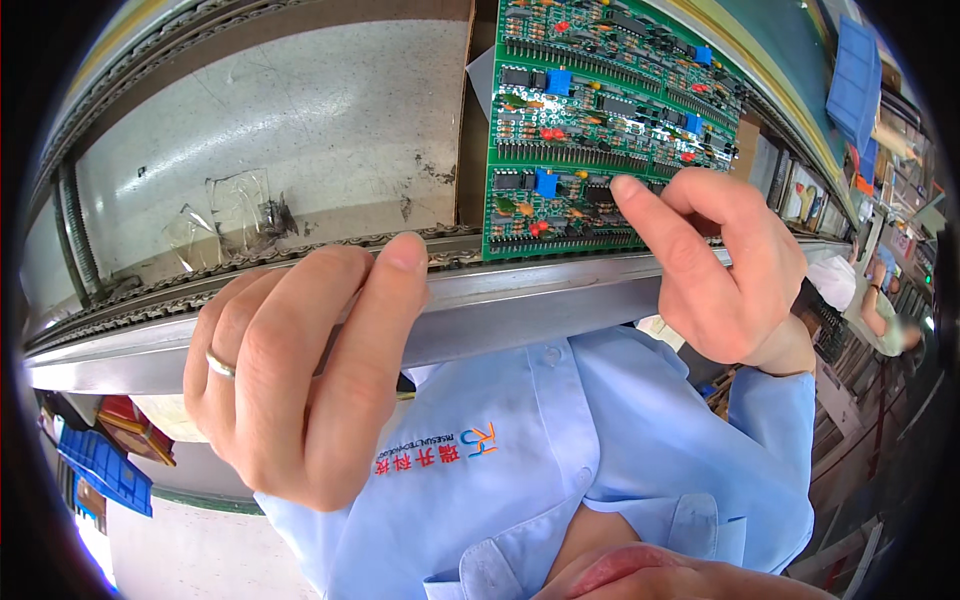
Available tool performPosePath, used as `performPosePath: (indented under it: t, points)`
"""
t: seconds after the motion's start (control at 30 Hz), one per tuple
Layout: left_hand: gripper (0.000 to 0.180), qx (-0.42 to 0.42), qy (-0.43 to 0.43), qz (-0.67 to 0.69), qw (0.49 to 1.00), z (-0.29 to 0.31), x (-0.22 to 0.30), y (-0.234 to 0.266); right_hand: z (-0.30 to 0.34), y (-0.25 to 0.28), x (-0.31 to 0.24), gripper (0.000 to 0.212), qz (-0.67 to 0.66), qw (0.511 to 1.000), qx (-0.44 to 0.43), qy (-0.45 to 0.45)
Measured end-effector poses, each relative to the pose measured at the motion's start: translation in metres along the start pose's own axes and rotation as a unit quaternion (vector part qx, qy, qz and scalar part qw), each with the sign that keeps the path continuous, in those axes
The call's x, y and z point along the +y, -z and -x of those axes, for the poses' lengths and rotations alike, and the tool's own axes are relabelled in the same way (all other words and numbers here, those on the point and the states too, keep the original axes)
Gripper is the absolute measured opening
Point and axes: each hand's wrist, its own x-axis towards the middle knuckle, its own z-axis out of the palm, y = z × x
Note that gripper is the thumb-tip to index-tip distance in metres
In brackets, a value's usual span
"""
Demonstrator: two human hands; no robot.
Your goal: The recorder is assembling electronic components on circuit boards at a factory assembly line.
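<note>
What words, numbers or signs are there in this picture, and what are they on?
Light blue shirt: red characters, a line of small dark letters and a multicoloured emblem. They are someone's company marking, so I won't copy them out.
Green circuit boards: any printing on them or their black chips is too small to read.
Background at the right: anything written there is too small and blurred to read.

It's an electronics factory floor, and the signs come fast: a green circuit board [570,135] packed with small components at one o'clock, a long silver metal rail [540,290] sweeping from nine to three, dark link chain [455,244] right beside it, blue plastic bins [853,80] at two and eight, another worker [880,325] at three!
</note>
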Motion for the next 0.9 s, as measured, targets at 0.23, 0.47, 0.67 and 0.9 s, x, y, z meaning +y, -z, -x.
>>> performPosePath:
  t: [0.23,0.47,0.67,0.9]
  points:
    - [0.034,0.033,-0.005,-0.027,0.999,-0.017,-0.017,0.013,-0.032,0.003,0.026,0.025,-0.041,0.995,0.085,0.033]
    - [0.012,0.093,0.095,-0.043,0.990,-0.083,-0.078,0.046,-0.168,-0.040,0.078,0.018,-0.275,0.955,0.106,-0.034]
    - [0.011,0.052,0.112,-0.005,0.992,-0.117,-0.091,0.025,-0.214,-0.068,0.075,0.020,-0.228,0.969,0.048,-0.084]
    - [0.015,-0.047,0.181,0.153,0.970,-0.153,-0.068,-0.008,-0.174,-0.004,0.098,0.019,-0.384,0.880,-0.152,-0.236]
